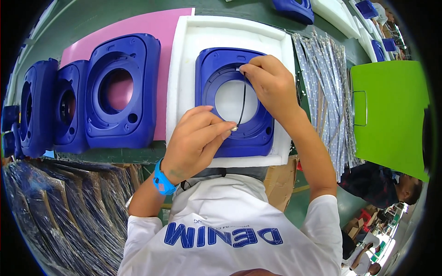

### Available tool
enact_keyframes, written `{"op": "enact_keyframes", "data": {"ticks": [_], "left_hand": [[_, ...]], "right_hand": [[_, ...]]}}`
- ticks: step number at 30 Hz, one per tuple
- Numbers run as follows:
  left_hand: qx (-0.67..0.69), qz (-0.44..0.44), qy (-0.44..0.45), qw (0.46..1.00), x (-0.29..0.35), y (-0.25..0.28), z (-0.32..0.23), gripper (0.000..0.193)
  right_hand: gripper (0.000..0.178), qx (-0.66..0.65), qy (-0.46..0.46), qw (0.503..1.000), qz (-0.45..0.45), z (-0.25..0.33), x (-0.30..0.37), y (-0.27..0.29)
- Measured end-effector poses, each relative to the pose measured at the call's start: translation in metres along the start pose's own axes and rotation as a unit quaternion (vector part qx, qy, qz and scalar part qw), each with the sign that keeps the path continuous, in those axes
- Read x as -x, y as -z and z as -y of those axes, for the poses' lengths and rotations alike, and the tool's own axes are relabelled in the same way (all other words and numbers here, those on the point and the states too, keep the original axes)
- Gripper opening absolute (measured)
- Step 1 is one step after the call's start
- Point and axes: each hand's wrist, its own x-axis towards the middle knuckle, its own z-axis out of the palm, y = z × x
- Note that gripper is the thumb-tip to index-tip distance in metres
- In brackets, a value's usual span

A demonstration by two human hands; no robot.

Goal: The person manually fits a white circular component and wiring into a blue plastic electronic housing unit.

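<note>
A blue plastic housing (235,148) with a large round opening lies in front of me in a white foam tray (177,87). Across the opening runs a thin black cable (244,99), held at both ends. My left hand (195,140), a blue band on its wrist, is closed at the near side of the ring, pinching the cable's lower end beside a small white connector (234,129). At the far side of the ring, my right hand (274,85) pinches the upper end; its fingertips partly hide that end.
More blue housings (145,110) stand at left, partly on a pink sheet (170,27). Right of the tray lies a bundle of LED strips (322,83), then a green panel (391,115) with a wire handle. Plastic-wrapped material (73,207) is at lower left. A person (380,184) is at far right.
</note>
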Motion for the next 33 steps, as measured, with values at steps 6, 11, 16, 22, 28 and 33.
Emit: {"op": "enact_keyframes", "data": {"ticks": [6, 11, 16, 22, 28, 33], "left_hand": [[0.011, 0.002, 0.021, 1.0, 0.0, 0.0, 0.003, 0.017], [0.015, 0.008, 0.024, 1.0, 0.0, 0.001, 0.005, 0.017], [0.011, 0.003, 0.023, 1.0, 0.0, -0.001, 0.005, 0.016], [0.003, -0.001, 0.026, 1.0, 0.001, 0.0, 0.004, 0.018], [-0.001, -0.009, 0.024, 1.0, -0.001, 0.001, 0.003, 0.02], [-0.205, -0.174, 0.013, 0.963, -0.007, 0.023, 0.0, 0.022]], "right_hand": [[0.015, -0.037, -0.018, 0.999, -0.01, -0.005, 0.003, -0.005], [0.015, -0.038, -0.004, 0.999, -0.016, -0.008, 0.002, -0.006], [0.015, -0.01, -0.028, 0.999, -0.021, -0.008, 0.002, -0.009], [0.013, -0.006, 0.025, 1.0, 0.015, -0.01, -0.005, -0.011], [0.013, 0.024, -0.005, 0.998, 0.055, -0.009, -0.006, 0.001], [0.024, -0.007, -0.016, 0.997, 0.07, -0.026, -0.045, 0.035]]}}
